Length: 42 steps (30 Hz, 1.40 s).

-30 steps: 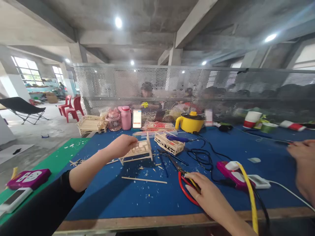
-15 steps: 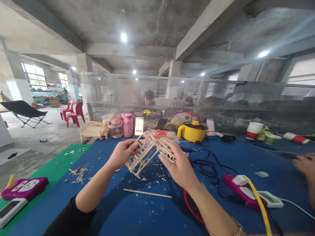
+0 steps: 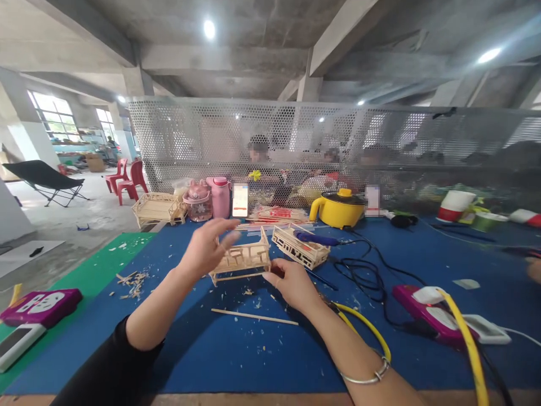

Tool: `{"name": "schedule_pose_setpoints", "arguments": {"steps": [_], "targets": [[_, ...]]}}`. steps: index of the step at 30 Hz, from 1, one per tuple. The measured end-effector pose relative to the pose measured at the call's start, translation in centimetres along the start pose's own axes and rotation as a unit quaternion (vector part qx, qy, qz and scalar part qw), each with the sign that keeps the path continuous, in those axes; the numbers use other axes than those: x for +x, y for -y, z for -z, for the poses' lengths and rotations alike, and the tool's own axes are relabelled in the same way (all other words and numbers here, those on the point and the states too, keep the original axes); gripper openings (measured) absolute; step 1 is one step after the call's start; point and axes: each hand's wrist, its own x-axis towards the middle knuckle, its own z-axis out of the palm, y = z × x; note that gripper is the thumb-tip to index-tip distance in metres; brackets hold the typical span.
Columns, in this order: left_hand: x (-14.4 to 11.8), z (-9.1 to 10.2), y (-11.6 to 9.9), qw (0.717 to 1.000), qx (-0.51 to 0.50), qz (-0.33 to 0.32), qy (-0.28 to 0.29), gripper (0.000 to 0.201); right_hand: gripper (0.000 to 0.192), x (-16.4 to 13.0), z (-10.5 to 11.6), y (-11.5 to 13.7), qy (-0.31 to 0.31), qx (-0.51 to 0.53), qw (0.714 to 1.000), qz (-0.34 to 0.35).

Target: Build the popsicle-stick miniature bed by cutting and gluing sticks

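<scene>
A small model built of thin wooden sticks [image 3: 245, 256], with railings and posts, is in front of me above the blue table. My right hand [image 3: 296, 285] pinches its lower right corner between thumb and fingers. My left hand [image 3: 207, 245] is by its upper left side, fingers stretched out and slightly blurred; part of the model is hidden behind it. A second wooden stick frame [image 3: 302, 246] sits just beyond my right hand, with a blue-handled corded tool [image 3: 315, 238] lying across it. One long thin wooden stick [image 3: 253, 317] lies on the table nearer to me.
Stick offcuts [image 3: 133, 283] lie at left. A wooden stick model [image 3: 158, 208], pink bottle [image 3: 220, 197], phone [image 3: 240, 200] and yellow pot [image 3: 341, 210] line the back, before a perforated metal screen [image 3: 177, 141]. Black cord [image 3: 367, 270] and a purple power strip [image 3: 422, 316] lie right.
The model held in both hands has been turned from a tilt to nearly level. My left hand has come off it, while my right grips its lower corner. The second frame now shows.
</scene>
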Motion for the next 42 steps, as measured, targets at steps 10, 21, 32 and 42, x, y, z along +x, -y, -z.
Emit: {"name": "schedule_pose_setpoints", "arguments": {"steps": [10, 21, 32, 42], "targets": [[-1.8, -0.9, 4.7, 0.983, -0.063, 0.124, -0.123, 0.042, 0.023, 0.1, -0.2, 1.1, -0.017, 0.162, 0.985, -0.058], [-2.5, -1.3, 3.2, 0.992, 0.108, -0.058, 0.004, 0.032, 0.020, -0.5, -0.4, 1.4, -0.038, 0.045, 0.998, -0.005], [-2.3, -0.1, 3.3, 0.994, -0.068, 0.062, 0.064, 0.040, 0.022, -0.7, -0.7, 1.8, -0.053, 0.032, 0.998, 0.015], [-2.4, -0.4, 3.6, 0.992, -0.113, 0.054, 0.004, 0.048, 0.026, -0.4, -1.7, 1.4, -0.052, 0.106, 0.993, -0.010]]}}
